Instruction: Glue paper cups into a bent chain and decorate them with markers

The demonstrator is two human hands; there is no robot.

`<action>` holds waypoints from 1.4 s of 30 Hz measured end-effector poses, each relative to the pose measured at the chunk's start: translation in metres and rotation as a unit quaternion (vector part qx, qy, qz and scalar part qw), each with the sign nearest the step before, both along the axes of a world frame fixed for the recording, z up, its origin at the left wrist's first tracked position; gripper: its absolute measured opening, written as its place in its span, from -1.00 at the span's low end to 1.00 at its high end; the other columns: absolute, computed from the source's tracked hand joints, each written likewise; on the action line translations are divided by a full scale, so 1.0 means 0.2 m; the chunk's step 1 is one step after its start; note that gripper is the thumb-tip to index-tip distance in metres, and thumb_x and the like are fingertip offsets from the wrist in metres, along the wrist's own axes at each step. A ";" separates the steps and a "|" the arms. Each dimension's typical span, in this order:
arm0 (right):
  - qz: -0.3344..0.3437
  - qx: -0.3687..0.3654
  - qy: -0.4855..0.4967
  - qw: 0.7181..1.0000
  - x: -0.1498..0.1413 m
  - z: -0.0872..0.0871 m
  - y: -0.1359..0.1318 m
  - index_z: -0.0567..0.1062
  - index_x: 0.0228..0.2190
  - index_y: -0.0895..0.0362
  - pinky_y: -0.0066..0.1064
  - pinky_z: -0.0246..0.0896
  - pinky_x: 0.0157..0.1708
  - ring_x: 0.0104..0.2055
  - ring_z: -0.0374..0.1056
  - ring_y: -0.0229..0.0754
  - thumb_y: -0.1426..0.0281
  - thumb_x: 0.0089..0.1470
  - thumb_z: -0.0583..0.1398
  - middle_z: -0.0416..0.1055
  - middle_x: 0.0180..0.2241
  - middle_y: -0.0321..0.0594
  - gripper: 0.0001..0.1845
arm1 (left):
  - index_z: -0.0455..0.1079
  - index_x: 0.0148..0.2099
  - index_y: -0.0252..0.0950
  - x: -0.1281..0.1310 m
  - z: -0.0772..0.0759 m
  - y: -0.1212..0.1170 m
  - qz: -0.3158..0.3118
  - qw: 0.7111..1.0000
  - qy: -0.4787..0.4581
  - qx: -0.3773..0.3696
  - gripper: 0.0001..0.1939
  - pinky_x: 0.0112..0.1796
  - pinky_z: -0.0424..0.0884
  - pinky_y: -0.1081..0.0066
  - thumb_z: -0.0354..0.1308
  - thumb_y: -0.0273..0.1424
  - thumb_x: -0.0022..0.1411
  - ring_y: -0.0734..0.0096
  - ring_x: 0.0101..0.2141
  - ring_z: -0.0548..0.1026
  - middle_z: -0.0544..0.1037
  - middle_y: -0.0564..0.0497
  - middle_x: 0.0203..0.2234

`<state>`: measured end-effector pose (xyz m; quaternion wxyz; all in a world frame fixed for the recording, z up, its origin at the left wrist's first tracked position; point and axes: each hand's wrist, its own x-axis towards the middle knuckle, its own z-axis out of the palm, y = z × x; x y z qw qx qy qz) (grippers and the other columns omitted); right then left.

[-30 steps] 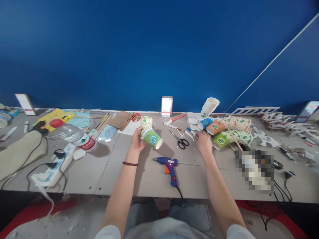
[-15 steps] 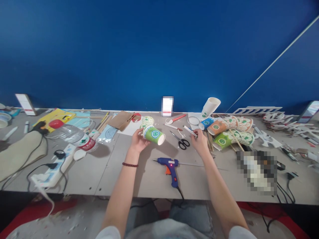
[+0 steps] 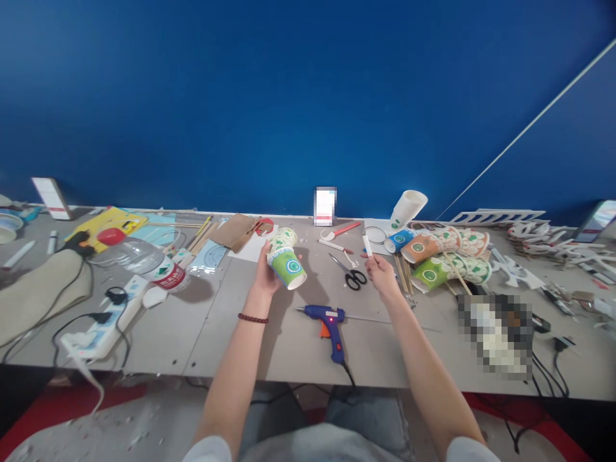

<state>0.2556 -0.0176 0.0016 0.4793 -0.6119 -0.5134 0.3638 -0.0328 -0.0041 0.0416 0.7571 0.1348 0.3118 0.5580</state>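
Note:
My left hand (image 3: 264,277) is closed around a green paper cup (image 3: 289,268), its open mouth tilted down toward me. A pale cup with green leaf prints (image 3: 283,238) sits directly behind it, apparently joined base to base. My right hand (image 3: 384,274) pinches a slim white marker (image 3: 367,242), held upward and apart from the cups. Between the hands lie black-handled scissors (image 3: 355,278). Nearer to me, a blue hot glue gun (image 3: 333,321) rests on its side, its red light lit and a glue stick (image 3: 370,319) poking out of its back.
More joined paper cups (image 3: 433,273) lie at right beside wooden sticks (image 3: 403,274). A white cup stack (image 3: 408,208) leans behind them. A plastic bottle (image 3: 149,260) lies across a power strip (image 3: 115,327) at left. A phone (image 3: 325,205) stands against the blue wall.
The cups in my left hand have turned, their mouth swinging downward and slightly left. The marker has rotated from slanting to nearly upright, and my right hand has shifted slightly left.

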 end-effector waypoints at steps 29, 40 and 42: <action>-0.019 0.011 0.160 0.987 0.00 0.00 0.01 0.32 -0.37 0.06 -0.54 -0.19 -0.75 -0.72 -0.11 -0.43 -0.11 -0.08 0.15 0.06 -0.61 -0.50 -0.51 | 0.37 -0.02 -0.25 0.00 0.03 -0.03 0.024 0.995 -0.086 0.033 -0.64 0.02 0.36 0.03 0.08 -0.20 0.19 0.12 -0.15 0.54 0.57 -0.07 -0.29; -0.080 0.078 0.080 0.991 0.03 -0.05 0.04 0.36 -0.27 0.11 -0.36 0.24 -0.36 -0.38 0.34 -0.21 0.02 0.00 0.15 0.47 -0.39 -0.21 -0.57 | 0.35 0.03 -0.34 0.00 0.00 0.01 0.080 0.989 -0.120 -0.028 -0.58 -0.03 0.41 0.15 0.08 -0.15 0.26 0.20 -0.22 0.56 0.58 -0.13 -0.27; -0.096 0.101 0.045 0.989 0.03 -0.04 0.02 0.37 -0.27 0.12 -0.30 0.24 -0.26 -0.29 0.36 -0.16 0.07 0.05 0.14 0.49 -0.32 -0.16 -0.62 | 0.35 0.04 -0.34 0.00 0.00 0.02 0.078 0.988 -0.126 -0.034 -0.56 -0.07 0.43 0.18 0.06 -0.12 0.27 0.20 -0.21 0.56 0.58 -0.13 -0.27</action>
